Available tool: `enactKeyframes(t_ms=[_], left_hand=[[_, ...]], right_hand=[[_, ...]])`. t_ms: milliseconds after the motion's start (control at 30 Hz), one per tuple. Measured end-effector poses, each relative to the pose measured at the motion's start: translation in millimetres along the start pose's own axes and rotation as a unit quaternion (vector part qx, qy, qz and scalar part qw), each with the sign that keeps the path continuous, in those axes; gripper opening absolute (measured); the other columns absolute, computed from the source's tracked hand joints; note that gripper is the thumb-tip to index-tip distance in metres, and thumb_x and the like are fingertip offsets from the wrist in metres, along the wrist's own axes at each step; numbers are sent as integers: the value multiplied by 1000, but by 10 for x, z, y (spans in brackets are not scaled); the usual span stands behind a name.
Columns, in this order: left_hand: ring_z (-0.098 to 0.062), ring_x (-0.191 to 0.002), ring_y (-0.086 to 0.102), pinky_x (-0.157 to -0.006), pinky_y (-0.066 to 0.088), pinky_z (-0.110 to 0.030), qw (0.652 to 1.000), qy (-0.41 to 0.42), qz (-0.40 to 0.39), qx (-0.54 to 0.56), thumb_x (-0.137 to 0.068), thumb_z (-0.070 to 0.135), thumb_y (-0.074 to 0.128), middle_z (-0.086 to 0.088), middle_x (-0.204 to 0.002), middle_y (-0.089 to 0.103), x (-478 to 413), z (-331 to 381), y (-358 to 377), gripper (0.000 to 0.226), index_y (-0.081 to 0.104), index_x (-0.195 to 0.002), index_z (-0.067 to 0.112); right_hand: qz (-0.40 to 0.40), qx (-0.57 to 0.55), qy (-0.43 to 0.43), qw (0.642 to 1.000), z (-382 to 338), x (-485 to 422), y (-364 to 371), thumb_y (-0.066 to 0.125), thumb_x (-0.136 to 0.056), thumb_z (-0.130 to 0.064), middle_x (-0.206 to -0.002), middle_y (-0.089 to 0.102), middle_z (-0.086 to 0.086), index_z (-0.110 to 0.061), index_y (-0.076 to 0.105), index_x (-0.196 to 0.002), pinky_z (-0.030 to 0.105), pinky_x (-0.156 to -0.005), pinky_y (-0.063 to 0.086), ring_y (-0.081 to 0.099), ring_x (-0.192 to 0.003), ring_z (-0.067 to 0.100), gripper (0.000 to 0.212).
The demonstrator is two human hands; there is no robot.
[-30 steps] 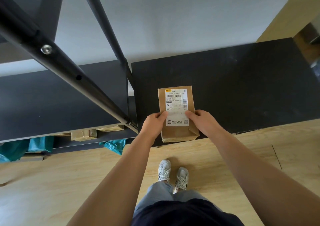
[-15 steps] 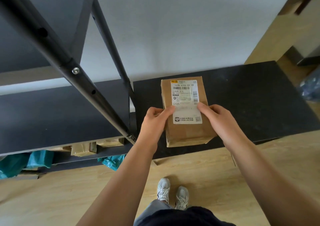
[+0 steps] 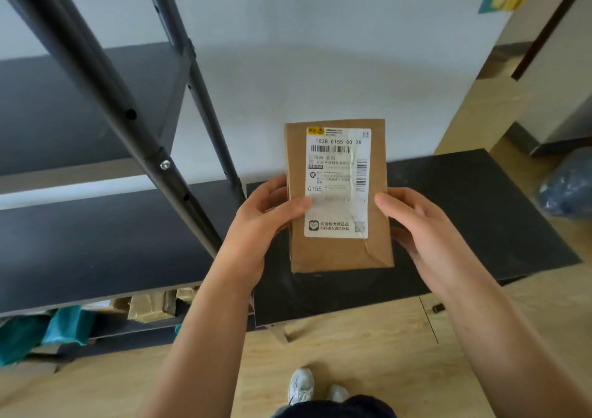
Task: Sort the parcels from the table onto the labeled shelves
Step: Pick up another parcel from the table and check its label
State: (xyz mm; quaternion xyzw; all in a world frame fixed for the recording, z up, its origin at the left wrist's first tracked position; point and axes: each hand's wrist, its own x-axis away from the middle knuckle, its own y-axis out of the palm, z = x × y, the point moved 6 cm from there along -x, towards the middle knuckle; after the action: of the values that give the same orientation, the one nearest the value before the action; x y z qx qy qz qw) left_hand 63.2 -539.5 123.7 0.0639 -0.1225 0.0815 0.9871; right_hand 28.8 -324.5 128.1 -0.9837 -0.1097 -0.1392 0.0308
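Observation:
I hold a brown cardboard parcel (image 3: 339, 251) with a white shipping label marked G155, lifted above the black table (image 3: 474, 212). My left hand (image 3: 259, 225) grips its left edge, thumb on the label. My right hand (image 3: 413, 225) grips its right edge. The label faces me and the parcel stands nearly upright. A black metal shelf rack (image 3: 96, 241) stands to the left, its boards dark and its slanted posts crossing the upper left.
Under the lowest visible shelf board lie brown parcels (image 3: 150, 307) and teal bags (image 3: 61, 328). A blue plastic bag (image 3: 567, 187) sits on the floor at the right. The wooden floor and my white shoes (image 3: 307, 385) are below. A white wall is behind.
Both hands have raised the parcel off the black table and tilted its label toward me. The view has risen with it.

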Motion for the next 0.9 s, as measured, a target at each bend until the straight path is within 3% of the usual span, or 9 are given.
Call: enactKeyframes(t_ms=[100, 267, 367, 900], left_hand=[[-24, -114, 68, -101, 51, -49, 999, 23, -18, -13, -66, 34, 84, -1, -124, 70, 67, 46, -38, 71, 60, -132, 26], [-20, -117, 66, -99, 53, -50, 997, 67, -42, -28, -67, 25, 84, 6, -126, 69, 145, 124, -33, 67, 59, -130, 29], [-20, -119, 65, -99, 53, -50, 996, 74, -46, -26, -62, 26, 83, 7, -125, 69, 174, 133, -30, 73, 58, -129, 29], [-18, -114, 68, -100, 52, -49, 997, 44, -16, -53, -67, 28, 85, 7, -122, 71, 378, -9, 70, 68, 60, -131, 25]], right_hand=[[-17, -21, -18, 999, -70, 82, 1, 67, -72, -43, -104, 77, -1, -17, 65, -118, 39, -96, 50, 72, -101, 14, 53], [-20, -29, -25, 999, -95, 139, -26, 63, -89, -12, -108, 76, 4, -11, 63, -118, 41, -97, 50, 71, -104, 19, 29], [-7, -24, -25, 999, -87, 156, -44, 59, -90, -5, -107, 76, 4, -11, 63, -116, 43, -99, 50, 71, -105, 20, 27], [10, -4, 0, 1000, 60, 350, -86, 59, -92, -12, -104, 77, -1, -14, 64, -113, 40, -98, 49, 69, -106, 18, 22]])
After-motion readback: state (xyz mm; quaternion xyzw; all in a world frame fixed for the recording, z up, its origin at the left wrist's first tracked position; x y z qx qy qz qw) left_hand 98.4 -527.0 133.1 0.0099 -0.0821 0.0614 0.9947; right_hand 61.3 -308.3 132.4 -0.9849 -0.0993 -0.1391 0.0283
